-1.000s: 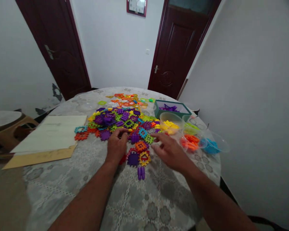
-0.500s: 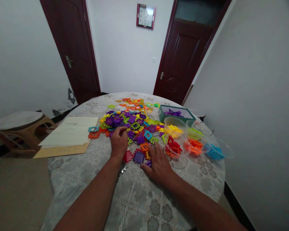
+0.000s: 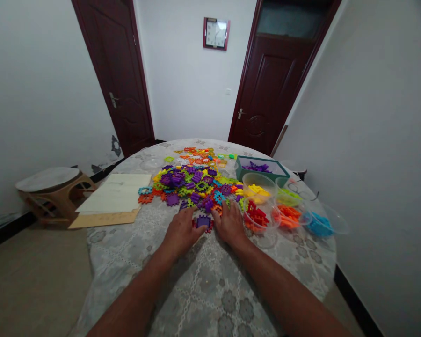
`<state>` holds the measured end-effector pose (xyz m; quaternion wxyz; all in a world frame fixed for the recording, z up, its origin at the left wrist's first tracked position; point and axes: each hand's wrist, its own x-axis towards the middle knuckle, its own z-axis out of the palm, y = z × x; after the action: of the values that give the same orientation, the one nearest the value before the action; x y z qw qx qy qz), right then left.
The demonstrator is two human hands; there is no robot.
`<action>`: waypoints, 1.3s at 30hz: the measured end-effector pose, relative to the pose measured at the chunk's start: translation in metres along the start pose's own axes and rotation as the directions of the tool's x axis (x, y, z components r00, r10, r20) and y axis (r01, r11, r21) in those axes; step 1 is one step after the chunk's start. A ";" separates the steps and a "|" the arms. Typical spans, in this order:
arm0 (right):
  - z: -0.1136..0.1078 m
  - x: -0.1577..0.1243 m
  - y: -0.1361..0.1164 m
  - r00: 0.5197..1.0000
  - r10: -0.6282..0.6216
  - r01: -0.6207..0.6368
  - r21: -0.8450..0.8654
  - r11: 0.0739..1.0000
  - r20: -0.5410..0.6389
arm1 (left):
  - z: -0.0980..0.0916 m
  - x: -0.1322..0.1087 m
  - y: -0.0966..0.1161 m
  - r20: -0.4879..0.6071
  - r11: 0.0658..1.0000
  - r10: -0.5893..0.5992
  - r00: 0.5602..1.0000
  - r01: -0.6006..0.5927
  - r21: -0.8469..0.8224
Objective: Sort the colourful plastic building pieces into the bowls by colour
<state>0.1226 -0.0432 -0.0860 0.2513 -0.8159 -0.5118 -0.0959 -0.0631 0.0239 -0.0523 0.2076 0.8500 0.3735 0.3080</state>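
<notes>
A mixed pile of plastic interlocking building pieces (image 3: 197,185) in purple, yellow, green, orange and blue spreads over the table. At its near edge lies a square purple piece (image 3: 203,221) with a toothed border, between my two hands. My left hand (image 3: 183,229) is palm down and open, its thumb beside that purple piece and its fingertips at the pile's edge. Opposite it, my right hand (image 3: 230,222) lies open with fingers stretched over the near right part of the pile. Both palms hide the pieces under them.
Clear plastic bowls hold sorted pieces: yellow (image 3: 257,193), red (image 3: 257,215), orange (image 3: 286,216), blue (image 3: 319,223) and green. A green-rimmed box (image 3: 280,179) contains purple pieces. Papers (image 3: 114,192) lie left, a pair of glasses (image 3: 303,193) right. A stool (image 3: 52,180) stands beyond the table.
My left hand has drawn back toward me from the pile and opened, thumb now out toward the square purple piece. My right hand has shifted slightly forward. The small silvery item near my left wrist is out of sight.
</notes>
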 end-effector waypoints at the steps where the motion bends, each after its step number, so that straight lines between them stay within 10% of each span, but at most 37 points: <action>1: 0.001 0.001 0.001 1.000 -0.004 0.004 0.004 1.000 -0.010 | 0.004 -0.010 0.001 0.033 0.998 0.013 0.999 -0.015 0.055; 6: 0.001 0.008 0.001 0.999 0.032 -0.032 -0.005 0.999 -0.018 | 0.028 -0.030 0.009 0.059 0.974 -0.016 0.998 0.002 0.228; 23: -0.013 0.001 -0.004 0.995 -0.091 0.069 0.416 0.907 0.035 | 0.046 0.015 -0.004 -0.001 0.976 0.114 0.993 -0.112 0.187; 39: -0.012 0.012 0.008 0.950 0.313 -0.182 0.815 0.551 0.001 | 0.046 0.026 0.000 0.065 0.972 0.060 0.996 -0.073 0.223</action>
<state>0.1357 -0.0428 -0.0734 0.6404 -0.6675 -0.3592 0.1239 -0.0184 0.0381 -0.0757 0.1102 0.8888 0.3710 0.2456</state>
